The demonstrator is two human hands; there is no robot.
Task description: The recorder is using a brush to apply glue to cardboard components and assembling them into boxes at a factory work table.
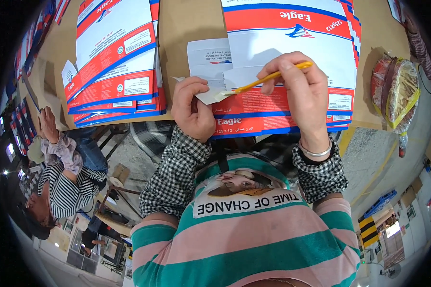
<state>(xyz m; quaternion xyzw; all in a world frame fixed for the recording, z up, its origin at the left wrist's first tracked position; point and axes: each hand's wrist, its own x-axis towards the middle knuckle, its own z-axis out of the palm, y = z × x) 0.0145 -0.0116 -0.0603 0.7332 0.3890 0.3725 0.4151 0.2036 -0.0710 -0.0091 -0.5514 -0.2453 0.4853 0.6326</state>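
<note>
My left hand point(192, 109) is closed with thumb and fingertips pinching the corner of a small white cardboard flap point(208, 97). The flap belongs to a flat printed carton point(292, 52) in red, white and blue, on top of a stack in front of me. In my right hand point(302, 93), held between thumb and fingers, is a thin yellow-handled brush point(263, 80). Its pale tip touches or nearly touches the flap just beside my left fingertips; which of the two I cannot tell. Another white end panel point(206, 55) of the carton sticks out to the left.
A second fanned stack of flat cartons point(115, 57) lies on the brown table point(184, 28) to the left. At the right edge sits a round bundle wrapped in plastic and yellow tape point(395, 91). A co-worker in a striped top point(74, 191) is at the left.
</note>
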